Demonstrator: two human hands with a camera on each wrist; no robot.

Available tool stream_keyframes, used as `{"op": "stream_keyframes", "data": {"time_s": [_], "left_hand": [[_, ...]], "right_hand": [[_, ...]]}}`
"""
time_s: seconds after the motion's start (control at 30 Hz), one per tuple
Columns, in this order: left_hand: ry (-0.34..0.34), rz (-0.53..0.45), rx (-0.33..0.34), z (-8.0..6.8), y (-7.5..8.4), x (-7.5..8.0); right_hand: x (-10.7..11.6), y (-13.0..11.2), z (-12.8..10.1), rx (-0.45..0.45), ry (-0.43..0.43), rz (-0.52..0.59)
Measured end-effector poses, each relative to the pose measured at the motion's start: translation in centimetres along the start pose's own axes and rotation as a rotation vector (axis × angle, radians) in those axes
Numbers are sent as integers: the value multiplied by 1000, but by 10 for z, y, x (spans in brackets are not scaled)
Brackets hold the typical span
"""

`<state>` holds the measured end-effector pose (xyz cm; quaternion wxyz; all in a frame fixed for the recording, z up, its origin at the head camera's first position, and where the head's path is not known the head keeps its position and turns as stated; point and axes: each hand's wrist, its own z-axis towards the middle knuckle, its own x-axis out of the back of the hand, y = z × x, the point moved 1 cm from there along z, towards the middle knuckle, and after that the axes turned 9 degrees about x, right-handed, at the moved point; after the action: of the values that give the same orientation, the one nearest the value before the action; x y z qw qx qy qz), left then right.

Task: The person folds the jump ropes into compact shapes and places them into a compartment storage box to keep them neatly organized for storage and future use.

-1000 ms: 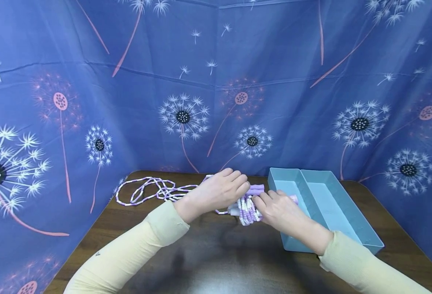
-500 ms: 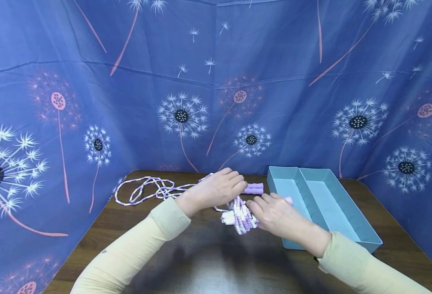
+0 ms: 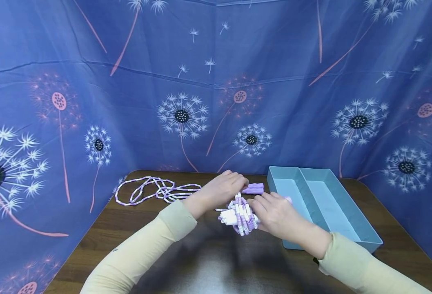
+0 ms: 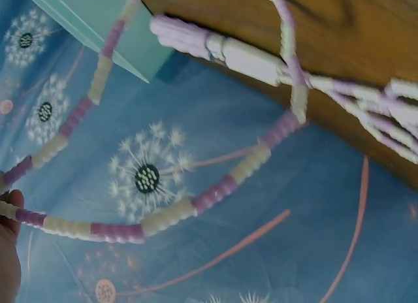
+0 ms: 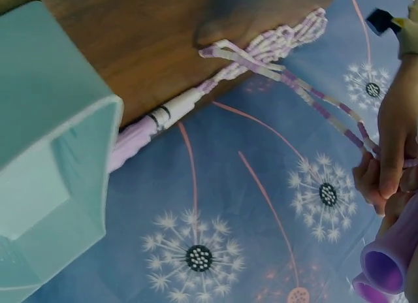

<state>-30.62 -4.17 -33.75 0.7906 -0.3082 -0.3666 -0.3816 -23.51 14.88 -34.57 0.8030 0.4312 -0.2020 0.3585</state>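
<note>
My right hand point(image 3: 275, 210) grips a beaded jump rope by its purple handles point(image 5: 385, 260), whose hollow ends stick out in the right wrist view. White and purple beads wind in a thick bundle point(image 3: 243, 216) round the handles, and a white handle part point(image 3: 228, 217) pokes out to the left. Just above the bundle, my left hand point(image 3: 221, 188) pinches a strand of the beaded rope point(image 4: 117, 232); a slack loop hangs from it in the left wrist view. Its fingertips are mostly hidden in the head view.
Behind my hands a second purple handle point(image 3: 253, 188) lies on the wooden table point(image 3: 201, 253), its loose beaded rope point(image 3: 157, 190) spread at the back left. A two-compartment teal tray point(image 3: 304, 204) stands right, partly behind my right hand. Dandelion-print cloth point(image 3: 216, 81) hangs behind.
The bundle in my right hand has dropped slightly and turned, showing more of the white handle part. My left hand has shifted a little to the right, above the bundle.
</note>
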Motion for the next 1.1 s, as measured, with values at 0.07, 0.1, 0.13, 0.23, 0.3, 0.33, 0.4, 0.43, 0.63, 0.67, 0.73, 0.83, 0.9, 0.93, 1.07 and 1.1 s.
{"op": "stream_keyframes", "data": {"time_s": [0.07, 0.1, 0.13, 0.23, 0.3, 0.33, 0.4, 0.43, 0.63, 0.67, 0.73, 0.83, 0.9, 0.93, 1.07, 1.1], "left_hand": [[8, -53, 42, 0, 2, -4], [5, -76, 64, 0, 3, -6], [-4, -95, 87, -2, 4, -8], [-44, -134, 159, -6, 7, -14], [-74, -140, 203, -8, 9, -18], [-89, -133, 225, -8, 11, -20], [-111, -45, 251, -8, 14, -23], [-116, 24, 251, -8, 17, -25], [57, 221, 214, -8, 30, -31], [90, 141, 236, -7, 31, -32], [134, -73, 296, -6, 33, -33], [147, -177, 316, -7, 33, -34], [133, -74, 293, -9, 34, -35], [130, -15, 276, -11, 34, -35], [128, 158, 229, -16, 35, -36], [125, 175, 227, -16, 36, -36]], "right_hand": [[3, 1, 3, -24, 36, -2], [4, 2, 4, -42, 51, -4], [5, 3, 5, -63, 63, -3], [8, 6, 9, -116, 89, -13], [9, 8, 9, -140, 91, -26], [9, 9, 9, -146, 95, -31], [8, 11, 8, -154, 105, -50], [8, 12, 7, -158, 109, -62], [9, 21, 1, -204, 27, -106], [9, 23, 0, -205, 8, -113], [8, 25, -2, -194, -13, -132], [7, 28, -5, -173, -28, -161], [6, 29, -7, -166, -29, -181], [5, 30, -7, -163, -30, -189], [3, 30, -8, -168, -29, -233], [3, 30, -8, -173, -30, -247]]}}
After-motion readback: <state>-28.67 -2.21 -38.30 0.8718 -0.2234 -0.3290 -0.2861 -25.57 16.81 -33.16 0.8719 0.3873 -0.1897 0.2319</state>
